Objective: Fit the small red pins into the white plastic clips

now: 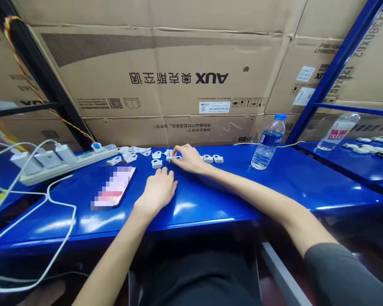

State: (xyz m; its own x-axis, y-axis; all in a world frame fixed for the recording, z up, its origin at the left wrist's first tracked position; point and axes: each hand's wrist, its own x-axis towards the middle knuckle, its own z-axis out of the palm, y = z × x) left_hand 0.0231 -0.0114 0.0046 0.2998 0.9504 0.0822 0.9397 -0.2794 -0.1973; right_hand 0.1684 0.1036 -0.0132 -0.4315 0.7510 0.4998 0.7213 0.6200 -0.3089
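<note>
Several small white plastic clips (132, 155) lie in a row along the back of a blue metal bench (210, 199). My right hand (187, 159) reaches into the row with its fingers pinched on one white clip (171, 157). My left hand (158, 189) rests palm down on the bench just in front of another clip (156, 163), fingers loosely curled and holding nothing. Two more clips (212, 159) lie just right of my right hand.
A phone (114, 188) lies left of my left hand. A white power strip (55, 163) with chargers and looping white cables (35, 229) fills the left end. A water bottle (268, 142) stands at right. Cardboard boxes (166, 80) wall the back. A second bottle (338, 131) lies on the neighbouring bench.
</note>
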